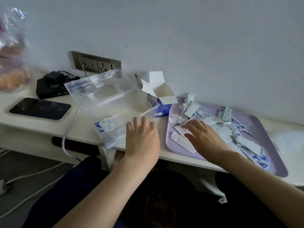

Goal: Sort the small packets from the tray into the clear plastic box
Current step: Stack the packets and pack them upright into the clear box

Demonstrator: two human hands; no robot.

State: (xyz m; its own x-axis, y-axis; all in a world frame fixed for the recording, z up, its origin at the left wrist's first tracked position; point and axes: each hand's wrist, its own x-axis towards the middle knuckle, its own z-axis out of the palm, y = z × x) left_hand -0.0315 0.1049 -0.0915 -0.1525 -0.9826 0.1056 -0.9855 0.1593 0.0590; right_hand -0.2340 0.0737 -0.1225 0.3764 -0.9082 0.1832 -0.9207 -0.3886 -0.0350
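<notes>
Plainly, with only the head view to go on, we take it slowly. The lilac tray [269, 142] lies at the right of the surface [85, 134], with its near side along the front edge. It carries a loose heap of small packets [202, 114]. The clear plastic box [125, 109] stands just left of it, also at the front edge. Its lid [98, 86] is thrown back toward the wall, and a few packets [105, 127] already lie at its left end.

Our right hand [204, 137] hovers low over the tray's left end. Its grip is spread, fingers [190, 125] fanned across the heap and thumb out over a pale strip [181, 142]. We see nothing pinched. Our left hand [141, 137] rests flat on the box's near right side, its grip also spread and holding nothing.

We judge that the coming move turns on one relation: the packets lie right under the right grip, and the box lies to its left, past the tray's rim. The right hand is clearly the nearer one to pick. The nearest strips lie aslant, long axis running from the tray's left rim toward the front edge.

An opened blue and white carton [162, 108] stands behind, touching the tray. Its side carries lines of white print and the packets have blue markings, but all of it is too blurred for us to read.
</notes>
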